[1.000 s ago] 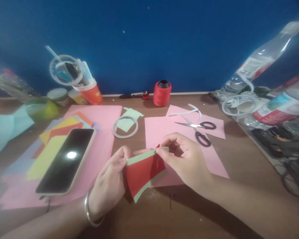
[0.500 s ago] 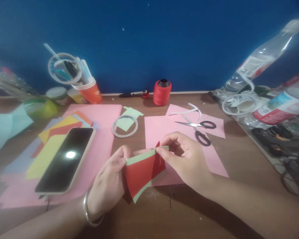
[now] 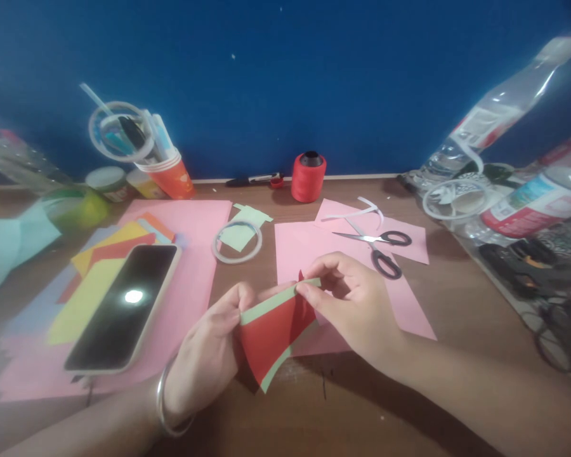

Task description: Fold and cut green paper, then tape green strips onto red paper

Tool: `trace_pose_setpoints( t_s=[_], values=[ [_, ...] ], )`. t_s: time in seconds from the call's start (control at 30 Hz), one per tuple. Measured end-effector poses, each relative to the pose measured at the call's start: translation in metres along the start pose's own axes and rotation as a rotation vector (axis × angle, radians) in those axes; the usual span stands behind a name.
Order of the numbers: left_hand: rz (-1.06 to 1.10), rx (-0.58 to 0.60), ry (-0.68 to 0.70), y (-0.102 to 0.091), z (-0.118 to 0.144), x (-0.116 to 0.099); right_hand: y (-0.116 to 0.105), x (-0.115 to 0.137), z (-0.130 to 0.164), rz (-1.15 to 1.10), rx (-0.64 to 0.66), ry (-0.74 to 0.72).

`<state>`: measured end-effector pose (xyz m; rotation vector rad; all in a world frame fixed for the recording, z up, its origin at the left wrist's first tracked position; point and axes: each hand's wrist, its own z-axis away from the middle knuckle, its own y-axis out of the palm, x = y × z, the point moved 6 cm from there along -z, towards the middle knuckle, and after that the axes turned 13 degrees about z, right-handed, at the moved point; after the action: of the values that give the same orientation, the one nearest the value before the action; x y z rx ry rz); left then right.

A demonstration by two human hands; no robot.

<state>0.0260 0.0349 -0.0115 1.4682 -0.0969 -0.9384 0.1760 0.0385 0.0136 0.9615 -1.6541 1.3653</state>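
A red paper piece (image 3: 273, 333) with pale green strips along its upper and lower edges is held up between my two hands. My left hand (image 3: 212, 339) pinches its left end, thumb on the upper green strip. At the right end, the thumb and fingertips of my right hand (image 3: 349, 304) are closed on the same strip. Behind the right hand lie pink paper sheets (image 3: 292, 247) with open scissors (image 3: 374, 239) on top. A tape roll (image 3: 238, 259) rests partly over a green paper scrap (image 3: 240, 233) beyond my left hand.
A phone (image 3: 126, 311) lies on coloured papers (image 3: 80, 311) to the left. A red thread spool (image 3: 309, 178), a marker (image 3: 252, 180) and an orange cup (image 3: 171, 178) of pens stand or lie along the blue wall. Plastic bottles (image 3: 547, 197) lean at the right.
The lower end of the red and green paper has swung slightly to the right. Both hands keep nearly the same grip, and the view has shifted a little.
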Motion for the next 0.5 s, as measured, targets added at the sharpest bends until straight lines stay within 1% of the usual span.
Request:
trace_pose_setpoints(
  t_s=[0.23,0.37,0.5],
  values=[
    [0.016,-0.014,-0.025,0.001,-0.001,-0.002,0.002,-0.001,0.001,-0.017,0.008,-0.014],
    [-0.025,-0.016,-0.059,0.003,0.001,-0.004,0.003,0.004,0.006,0.012,0.001,-0.084],
    [-0.130,0.034,-0.074,0.007,-0.001,-0.004,0.006,0.013,0.009,0.125,0.055,-0.167]
  ],
)
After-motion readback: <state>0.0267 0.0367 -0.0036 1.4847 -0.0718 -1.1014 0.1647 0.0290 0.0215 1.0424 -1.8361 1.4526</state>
